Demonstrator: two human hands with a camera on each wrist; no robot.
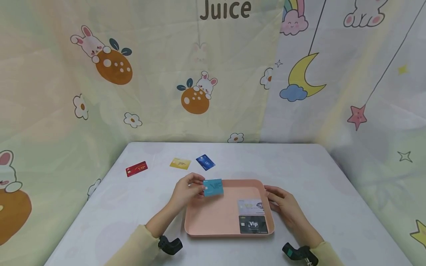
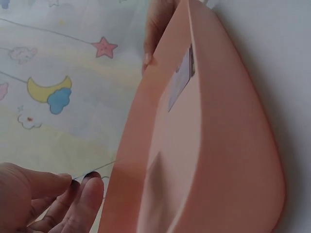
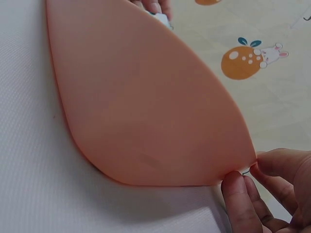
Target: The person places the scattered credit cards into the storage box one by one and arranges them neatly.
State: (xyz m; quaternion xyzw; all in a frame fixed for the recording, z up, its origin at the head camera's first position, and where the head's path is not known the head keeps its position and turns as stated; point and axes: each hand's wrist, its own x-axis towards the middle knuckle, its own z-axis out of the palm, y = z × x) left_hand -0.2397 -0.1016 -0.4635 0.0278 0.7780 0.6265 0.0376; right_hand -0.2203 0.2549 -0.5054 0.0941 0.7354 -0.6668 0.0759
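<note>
The shallow pink rectangular tray (image 1: 213, 218) was touched on its right side by the right hand (image 1: 287, 207), whose grip could not be told. Near the tray's far-left corner, a teal rectangular VIP card (image 1: 214, 187) was pinched in the fingers of the left hand (image 1: 185, 190), its long axis pointed rightward.
</note>
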